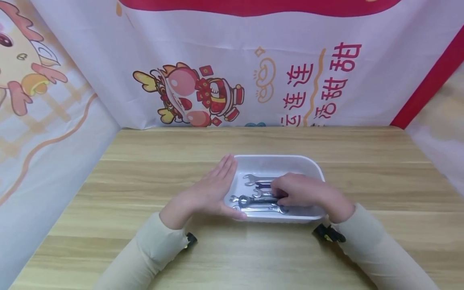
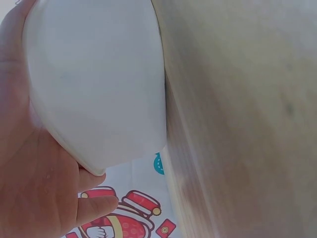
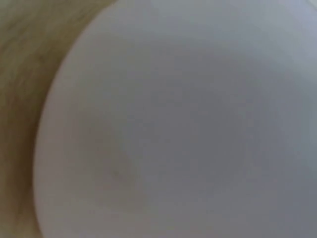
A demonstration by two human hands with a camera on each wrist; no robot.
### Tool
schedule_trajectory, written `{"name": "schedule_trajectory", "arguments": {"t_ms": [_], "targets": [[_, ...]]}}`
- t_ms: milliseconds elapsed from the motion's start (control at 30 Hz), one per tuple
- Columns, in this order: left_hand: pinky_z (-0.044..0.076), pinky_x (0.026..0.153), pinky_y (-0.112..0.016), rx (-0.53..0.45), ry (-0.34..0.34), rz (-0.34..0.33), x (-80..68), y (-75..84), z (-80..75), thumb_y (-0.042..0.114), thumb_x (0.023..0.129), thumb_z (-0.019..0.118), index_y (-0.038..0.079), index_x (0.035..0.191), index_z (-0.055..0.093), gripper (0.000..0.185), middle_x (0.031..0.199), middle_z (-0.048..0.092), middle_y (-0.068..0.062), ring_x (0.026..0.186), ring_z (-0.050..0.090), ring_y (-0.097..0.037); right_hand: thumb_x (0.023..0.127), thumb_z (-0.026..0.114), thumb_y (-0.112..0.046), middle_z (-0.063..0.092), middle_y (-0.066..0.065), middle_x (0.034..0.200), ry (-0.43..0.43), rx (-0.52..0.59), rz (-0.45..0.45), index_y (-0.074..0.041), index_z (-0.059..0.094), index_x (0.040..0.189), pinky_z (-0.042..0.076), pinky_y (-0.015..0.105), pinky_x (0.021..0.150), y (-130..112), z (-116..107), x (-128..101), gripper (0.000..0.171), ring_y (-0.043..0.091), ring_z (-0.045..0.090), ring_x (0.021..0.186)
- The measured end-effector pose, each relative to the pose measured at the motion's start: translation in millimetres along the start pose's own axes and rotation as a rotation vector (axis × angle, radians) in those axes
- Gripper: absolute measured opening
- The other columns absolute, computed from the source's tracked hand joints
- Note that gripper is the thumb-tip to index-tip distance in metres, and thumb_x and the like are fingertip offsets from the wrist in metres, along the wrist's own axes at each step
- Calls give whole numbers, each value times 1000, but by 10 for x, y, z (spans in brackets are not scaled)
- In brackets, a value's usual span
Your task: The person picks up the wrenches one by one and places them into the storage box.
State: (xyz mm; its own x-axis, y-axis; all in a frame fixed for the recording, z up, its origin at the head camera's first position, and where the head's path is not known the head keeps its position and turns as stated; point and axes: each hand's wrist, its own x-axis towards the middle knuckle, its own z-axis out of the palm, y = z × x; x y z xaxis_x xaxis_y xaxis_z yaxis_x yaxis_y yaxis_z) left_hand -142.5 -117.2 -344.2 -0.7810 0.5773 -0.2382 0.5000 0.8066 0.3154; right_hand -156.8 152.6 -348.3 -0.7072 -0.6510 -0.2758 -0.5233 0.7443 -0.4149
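Observation:
A white plastic tray (image 1: 279,218) sits on the table with several metal wrenches lying lengthwise in it. My left hand (image 1: 212,191) rests against the tray's left end, its fingers straight along the rim and the thumb at the near corner. In the left wrist view the palm of that hand (image 2: 39,168) lies along the rim of the tray (image 2: 99,74). My right hand (image 1: 301,190) reaches into the tray and pinches at a wrench (image 1: 266,193) with curled fingers and thumb. Its fingertips hide the wrenches' right ends. A dark combination wrench (image 1: 250,201) lies just nearer.
The tray stands on a wood-grain table (image 1: 246,257). Behind it hangs a printed white cloth (image 1: 224,40) with cartoon figures and red writing, and more cloth encloses both sides. The right wrist view is filled by the blurred tray wall (image 3: 173,124).

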Motion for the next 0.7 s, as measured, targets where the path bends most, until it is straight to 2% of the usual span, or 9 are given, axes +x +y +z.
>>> {"name": "schedule_trajectory", "arguments": {"t_ms": [167,333,500,600,700], "targets": [[4,125,-41,9,-5,3,9,4,3,88,66,60,10,159,-7,139,165,-23,-1,154,-20,-19,86,77,-15,59,-11,75,-13,-21,20,-21,66,84,48,23,70,-6,14,-5,13,7,54,72],[4,125,-41,18,-2,12,5,10,-5,89,66,59,9,159,-8,140,165,-23,-3,154,-20,-20,86,77,-14,59,-11,76,-6,-32,1,-21,66,84,48,23,70,7,13,-12,13,7,54,72],[6,125,-47,5,-6,-2,-12,-3,-31,90,66,58,13,159,-11,139,165,-24,0,153,-21,-18,91,71,-14,61,-11,80,-6,-28,-44,-20,70,94,48,25,73,17,-37,-20,6,7,55,76],[2,125,-50,-10,-1,-13,-17,-13,-38,89,66,60,15,159,-13,139,163,-28,2,152,-24,-17,95,66,-17,62,-10,83,40,-13,-89,-18,72,101,49,26,76,33,-109,-50,8,6,56,77],[-3,124,-54,-47,16,-9,-17,-25,-49,83,70,64,16,158,-17,137,162,-32,2,152,-27,-20,96,65,-18,66,-9,88,152,-4,-156,-15,73,104,54,31,80,71,-219,-128,11,6,59,83]]}}
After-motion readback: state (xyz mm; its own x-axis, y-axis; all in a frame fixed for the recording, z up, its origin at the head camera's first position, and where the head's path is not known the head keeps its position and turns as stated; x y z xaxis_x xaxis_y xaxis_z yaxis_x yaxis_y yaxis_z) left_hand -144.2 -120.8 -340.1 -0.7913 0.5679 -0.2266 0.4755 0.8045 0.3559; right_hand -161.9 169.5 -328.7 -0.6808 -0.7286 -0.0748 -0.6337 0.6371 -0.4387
